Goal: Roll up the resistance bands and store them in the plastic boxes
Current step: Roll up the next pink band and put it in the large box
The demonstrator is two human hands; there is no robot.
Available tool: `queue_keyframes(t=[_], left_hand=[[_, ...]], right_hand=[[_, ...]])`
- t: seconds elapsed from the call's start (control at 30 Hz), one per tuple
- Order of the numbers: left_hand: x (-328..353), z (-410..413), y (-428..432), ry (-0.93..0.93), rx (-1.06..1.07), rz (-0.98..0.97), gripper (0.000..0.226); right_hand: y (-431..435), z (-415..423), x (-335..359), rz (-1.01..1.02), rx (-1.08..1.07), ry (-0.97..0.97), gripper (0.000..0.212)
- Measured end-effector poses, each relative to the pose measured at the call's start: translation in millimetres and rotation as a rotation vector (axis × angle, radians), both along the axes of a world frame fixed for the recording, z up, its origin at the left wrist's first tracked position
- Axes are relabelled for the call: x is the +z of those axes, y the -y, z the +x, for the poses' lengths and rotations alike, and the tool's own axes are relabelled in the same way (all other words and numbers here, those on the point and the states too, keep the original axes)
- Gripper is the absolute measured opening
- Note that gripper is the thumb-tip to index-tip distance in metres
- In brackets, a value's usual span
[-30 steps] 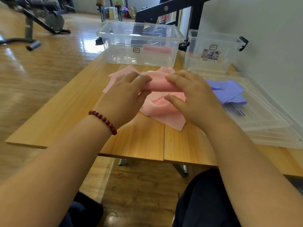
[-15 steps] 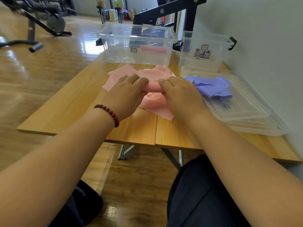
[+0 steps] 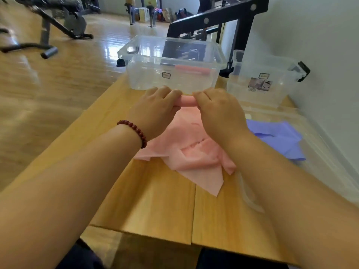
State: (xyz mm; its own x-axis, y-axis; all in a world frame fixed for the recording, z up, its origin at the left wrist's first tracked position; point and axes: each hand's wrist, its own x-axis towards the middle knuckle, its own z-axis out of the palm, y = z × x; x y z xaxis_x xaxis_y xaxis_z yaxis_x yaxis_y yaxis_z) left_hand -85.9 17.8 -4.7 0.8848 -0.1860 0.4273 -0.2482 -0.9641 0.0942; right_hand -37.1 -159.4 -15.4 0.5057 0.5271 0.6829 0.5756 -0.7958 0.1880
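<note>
Wooden table (image 3: pixel 155 200); half-rolled pink band (image 3: pixel 196 158)

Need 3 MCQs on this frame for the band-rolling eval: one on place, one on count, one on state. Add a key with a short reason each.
1. Where does the purple band lie?
A. on the clear lid, right of the pink band
B. on the floor
C. over the person's lap

2. How many clear boxes stand at the far end of the table?
A. one
B. two
C. four

3. What state is the pink band in?
A. flat, unrolled
B. partly rolled, loose tail on the table
C. fully rolled

Key:
1 A: the purple band rests on the transparent lid near the wall.
2 B: there is a large box and a smaller box.
3 B: the left hand and right hand grip the rolled end, and the rest lies crumpled.
</note>
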Motion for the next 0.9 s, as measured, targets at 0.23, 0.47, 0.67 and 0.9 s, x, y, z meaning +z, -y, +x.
queue_keyframes(t=[0.23, 0.47, 0.67, 0.9], left_hand=[[10.2, 81.1, -48.6, -0.018, -0.039, 0.085, 0.058], [36.1, 135.4, -79.4, -0.113, -0.083, 0.076, 0.063], [52.1, 163.1, -90.9, -0.300, 0.040, 0.049, 0.068], [67.1, 180.9, -96.4, -0.487, 0.051, 0.085, 0.058]], right_hand=[[-22.5, 64.9, 8.8, 0.020, -0.029, 0.037, 0.031], [-25.1, 95.1, 29.3, 0.050, -0.171, 0.008, 0.031], [-33.1, 119.0, 58.3, 0.047, -0.210, -0.128, 0.030], [-44.4, 142.7, 94.1, 0.005, -0.266, -0.313, 0.034]])
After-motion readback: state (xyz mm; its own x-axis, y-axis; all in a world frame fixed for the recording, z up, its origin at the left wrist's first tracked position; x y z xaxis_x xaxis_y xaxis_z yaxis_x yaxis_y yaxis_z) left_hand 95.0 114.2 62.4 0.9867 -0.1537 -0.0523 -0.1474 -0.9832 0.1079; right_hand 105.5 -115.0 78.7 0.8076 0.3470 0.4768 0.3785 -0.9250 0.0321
